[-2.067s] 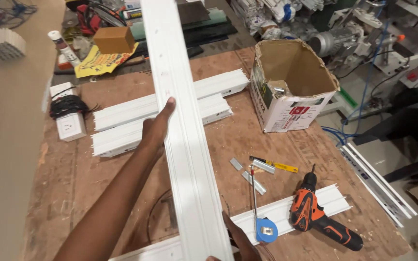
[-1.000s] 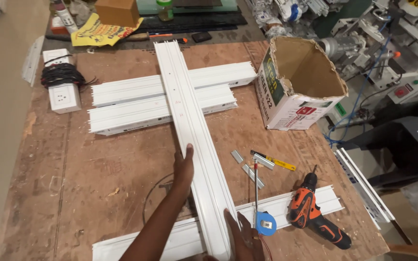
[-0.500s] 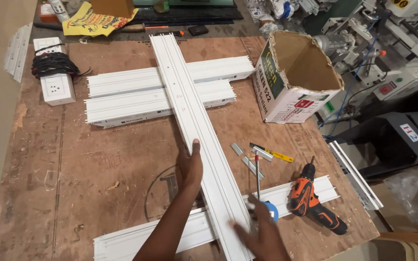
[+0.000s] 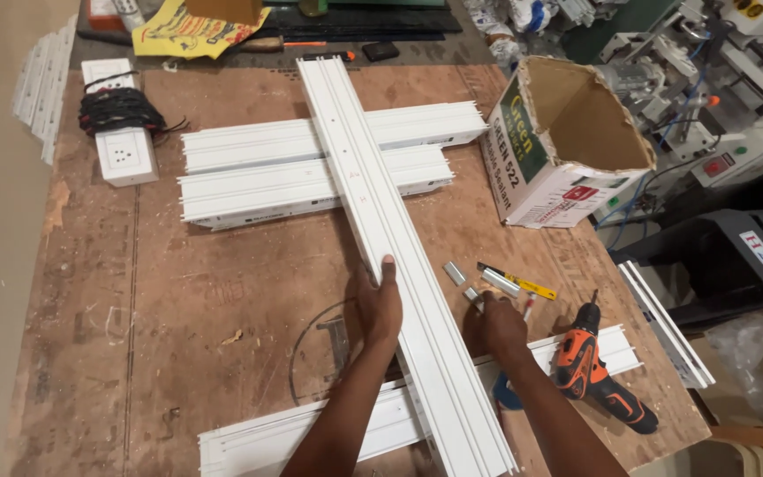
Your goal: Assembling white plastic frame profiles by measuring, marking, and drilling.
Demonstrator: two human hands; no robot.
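A long white ribbed plastic channel (image 4: 390,256) lies lengthwise down a worn plywood counter (image 4: 222,291), crossing over two shorter white channels (image 4: 311,168) laid side by side near the far end and another white channel (image 4: 328,433) at the near edge. The left hand (image 4: 378,305) grips the long channel's left edge, thumb pressed on top and fingers curled against its side. The right hand (image 4: 496,327) rests just beside the channel's right edge, over small metal pieces (image 4: 474,283) — whether its fingers close on anything cannot be told, as the hand's back hides them. Close to it lie a yellow-handled utility knife (image 4: 518,283) and an orange-and-black cordless drill (image 4: 589,371), the drill resting on the near channel. An open cardboard box (image 4: 567,150) stands at the counter's right side. At the far left corner sits a white socket block (image 4: 125,155) — a black cable coiled on top of it.
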